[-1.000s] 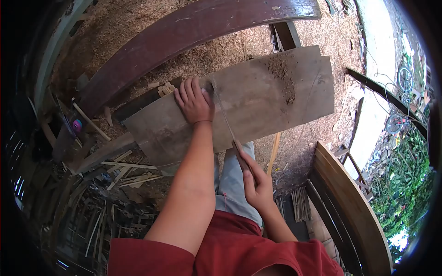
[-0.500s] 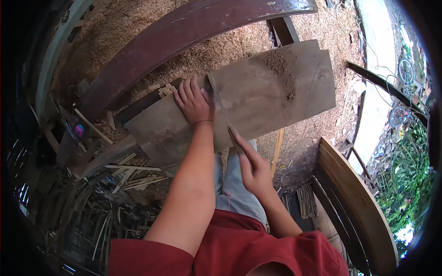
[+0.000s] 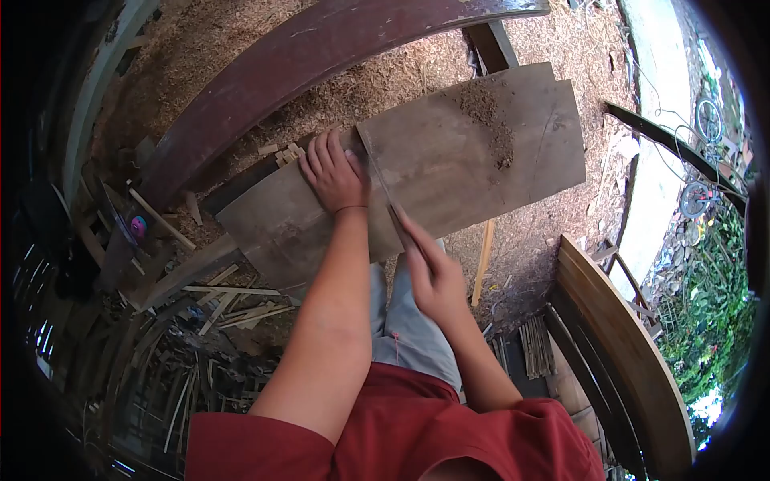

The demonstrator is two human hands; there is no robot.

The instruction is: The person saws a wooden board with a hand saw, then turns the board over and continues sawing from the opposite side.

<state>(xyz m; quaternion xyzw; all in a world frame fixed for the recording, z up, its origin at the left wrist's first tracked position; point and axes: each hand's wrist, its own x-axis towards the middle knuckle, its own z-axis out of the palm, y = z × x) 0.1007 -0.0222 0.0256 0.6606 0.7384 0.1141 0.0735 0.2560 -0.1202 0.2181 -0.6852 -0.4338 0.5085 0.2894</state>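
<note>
A wide brown board (image 3: 449, 168) lies at a slant before me, with a patch of sawdust (image 3: 493, 124) on its right part. My left hand (image 3: 335, 172) rests flat on the board, fingers spread a little and pointing away from me. Just right of it, a thin saw (image 3: 377, 172) lies across the board, its blade reaching the far edge. My right hand (image 3: 433, 268) is wrapped round the saw's handle at the near edge. The handle is mostly hidden by the fingers.
A curved dark red beam (image 3: 265, 80) arches beyond the board. Curved wooden planks (image 3: 626, 345) stand at the right. Scrap sticks (image 3: 233, 305) lie at the lower left, near a slanted wooden bar (image 3: 188, 272). Wood shavings cover the ground; a bicycle (image 3: 696, 199) shows far right.
My right hand and the saw have moved slightly away from me and to the left. My left hand stays on the board, and the view has shifted a little.
</note>
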